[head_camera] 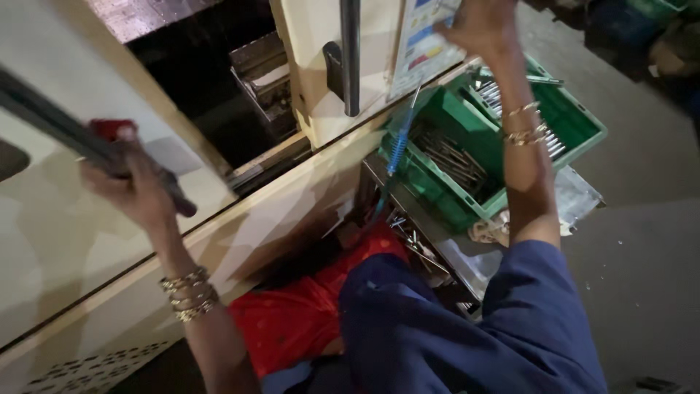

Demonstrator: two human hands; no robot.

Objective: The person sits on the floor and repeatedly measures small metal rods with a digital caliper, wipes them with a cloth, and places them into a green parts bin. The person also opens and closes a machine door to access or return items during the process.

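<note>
My left hand (135, 186) is wrapped around the dark bar handle (51, 120) of a cream sliding door (80, 211) on a big machine. A red knob (109, 129) shows just above my fingers. My right hand (481, 28) is raised to the control panel (423, 40), a pale plate with coloured buttons, and its fingers press against it. Between the two hands the machine's dark opening (204, 73) shows a metal block (266, 76) inside. Both wrists carry gold bangles.
A green plastic crate (445, 117) holding several thin metal rods stands under my right forearm on a steel stand (576, 193). A blue air gun (399, 142) hangs beside the crate. A second black handle (348, 58) runs down the panel column. Grey floor lies to the right.
</note>
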